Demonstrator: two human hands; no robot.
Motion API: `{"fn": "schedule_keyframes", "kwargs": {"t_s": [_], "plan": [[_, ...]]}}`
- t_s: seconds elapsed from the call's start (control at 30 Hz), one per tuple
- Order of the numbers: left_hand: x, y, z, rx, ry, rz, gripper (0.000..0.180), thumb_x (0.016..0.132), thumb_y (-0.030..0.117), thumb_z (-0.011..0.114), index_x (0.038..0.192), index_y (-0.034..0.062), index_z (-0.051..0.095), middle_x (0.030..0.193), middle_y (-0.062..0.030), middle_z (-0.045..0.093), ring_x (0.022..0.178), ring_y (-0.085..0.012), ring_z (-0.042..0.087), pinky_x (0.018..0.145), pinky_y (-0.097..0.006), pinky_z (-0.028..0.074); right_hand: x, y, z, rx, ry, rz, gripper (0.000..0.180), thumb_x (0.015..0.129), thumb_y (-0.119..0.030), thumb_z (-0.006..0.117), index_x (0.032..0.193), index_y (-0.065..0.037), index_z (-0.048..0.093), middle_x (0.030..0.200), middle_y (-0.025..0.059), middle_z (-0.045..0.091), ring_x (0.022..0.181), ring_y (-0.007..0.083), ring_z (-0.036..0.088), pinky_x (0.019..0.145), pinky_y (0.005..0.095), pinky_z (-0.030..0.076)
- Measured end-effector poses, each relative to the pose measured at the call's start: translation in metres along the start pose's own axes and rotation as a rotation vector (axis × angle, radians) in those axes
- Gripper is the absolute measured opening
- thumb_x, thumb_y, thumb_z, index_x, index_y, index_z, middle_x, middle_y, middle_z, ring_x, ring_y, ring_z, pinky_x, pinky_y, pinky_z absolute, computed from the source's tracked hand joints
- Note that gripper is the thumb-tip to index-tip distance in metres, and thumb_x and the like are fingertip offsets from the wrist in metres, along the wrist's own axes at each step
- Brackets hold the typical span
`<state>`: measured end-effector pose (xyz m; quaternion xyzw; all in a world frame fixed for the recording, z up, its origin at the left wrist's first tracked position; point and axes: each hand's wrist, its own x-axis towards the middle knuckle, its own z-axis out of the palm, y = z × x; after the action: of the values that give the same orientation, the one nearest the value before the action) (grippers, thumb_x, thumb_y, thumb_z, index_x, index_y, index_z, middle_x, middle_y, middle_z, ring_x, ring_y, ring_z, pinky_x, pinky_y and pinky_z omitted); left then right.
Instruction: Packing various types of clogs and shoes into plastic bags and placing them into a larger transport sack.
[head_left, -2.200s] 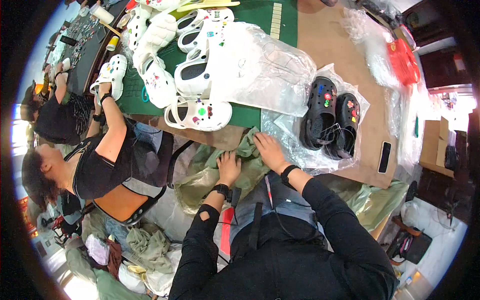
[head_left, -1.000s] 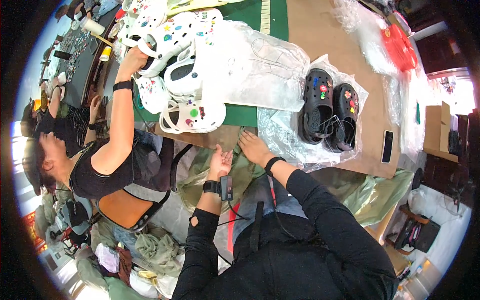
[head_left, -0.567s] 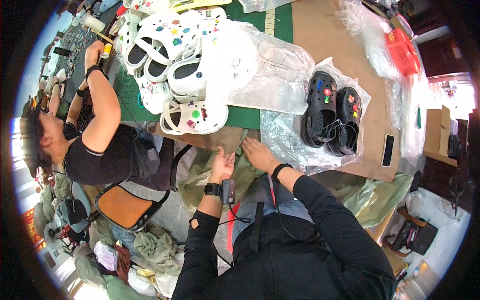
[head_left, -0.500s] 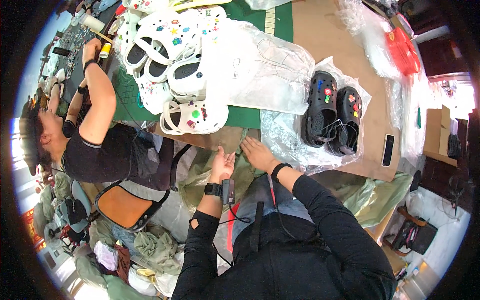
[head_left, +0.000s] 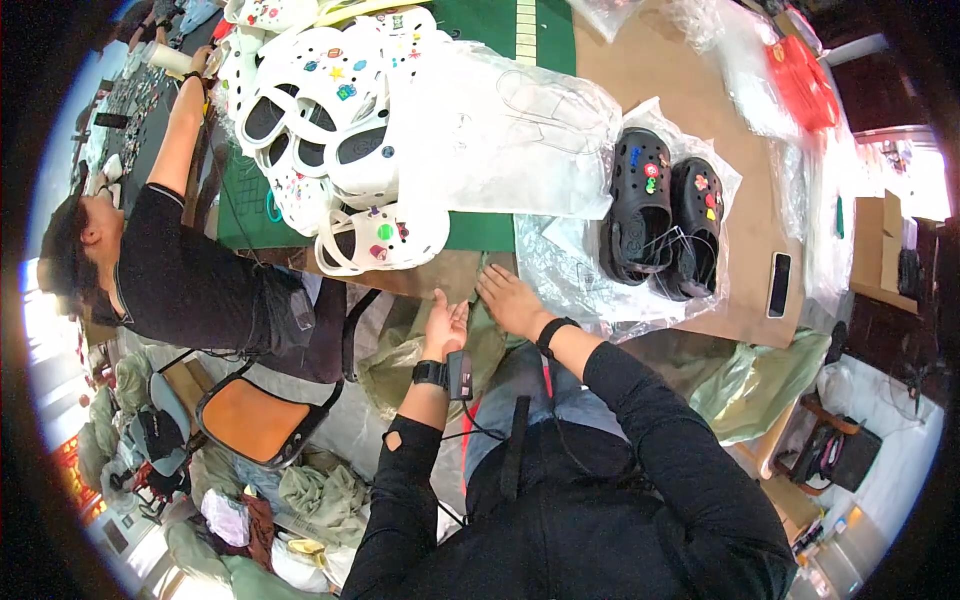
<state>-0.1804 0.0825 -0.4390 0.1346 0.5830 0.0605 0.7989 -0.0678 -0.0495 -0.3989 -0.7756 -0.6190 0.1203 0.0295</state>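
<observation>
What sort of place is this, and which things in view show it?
Probably a shoe workshop or packing room: white clogs with colourful charms are heaped on a green mat, and a black pair of clogs sits on clear plastic beside them.

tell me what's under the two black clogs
The black clogs sit on crinkled clear plastic, which shows around them and lies over the brown tabletop. Whatever is directly beneath their soles is covered and can't be seen.
</observation>
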Motion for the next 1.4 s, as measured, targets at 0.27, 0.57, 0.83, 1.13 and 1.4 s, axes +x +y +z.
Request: {"fn": "schedule_keyframes", "kwargs": {"t_s": [0.27,0.57,0.83,1.13,1.4], "plan": [[-0.024,0.011,-0.007,0.900,-0.079,0.535,0.047,0.088,0.040,0.048,0.104,-0.0038,0.055,0.107,-0.0131,0.056,0.099,-0.0240,0.052,0.086,-0.035,0.037,-0.021,-0.046,-0.011,0.238,0.214,-0.232,0.034,0.071,-0.018,0.050,0.098,0.003,0.057,0.109,0.0174,0.055,0.109,0.0304,0.049,0.099,0.0396,0.033],[-0.041,0.063,-0.057,2.508,-0.013,0.770,0.029,0.081,0.030,0.055,0.098,0.0078,0.064,0.129,-0.0093,0.043,0.123,-0.0250,0.032,0.101,-0.047,0.021,-0.028,-0.055,0.046,0.099,-0.615,-0.131,0.056,0.081,-0.043,0.050,0.123,-0.008,0.043,0.102,0.0063,0.060,0.097,0.0194,0.057,0.103,0.0385,0.024],[-0.049,0.091,-0.059,3.074,0.245,0.658,0.033,0.083,0.030,0.052,0.112,0.0160,0.058,0.134,-0.0078,0.038,0.129,-0.0219,0.025,0.108,-0.043,0.006,-0.065,-0.052,0.040,-0.458,-0.988,-0.109,0.040,0.081,-0.031,0.051,0.114,-0.008,0.058,0.110,0.0102,0.060,0.097,0.0217,0.058,0.080,0.0349,0.041],[-0.084,0.045,0.038,2.051,-0.520,0.685,0.033,0.081,0.031,0.055,0.102,0.0063,0.059,0.092,-0.0175,0.061,0.088,-0.0336,0.058,0.075,-0.041,0.045,-0.112,0.020,-0.095,0.535,0.341,0.254,0.017,0.078,-0.022,0.055,0.084,-0.006,0.056,0.082,0.0103,0.057,0.078,0.0305,0.055,0.068,0.0424,0.044],[-0.118,-0.030,0.170,1.732,-0.944,1.019,0.025,0.080,0.015,0.055,0.102,0.0023,0.057,0.100,-0.0159,0.055,0.093,-0.0333,0.053,0.079,-0.036,0.043,-0.178,0.106,-0.095,0.306,0.843,1.362,0.060,0.070,-0.037,0.068,0.109,0.003,0.047,0.102,0.0161,0.053,0.098,0.0315,0.047,0.082,0.0395,0.038]]}}
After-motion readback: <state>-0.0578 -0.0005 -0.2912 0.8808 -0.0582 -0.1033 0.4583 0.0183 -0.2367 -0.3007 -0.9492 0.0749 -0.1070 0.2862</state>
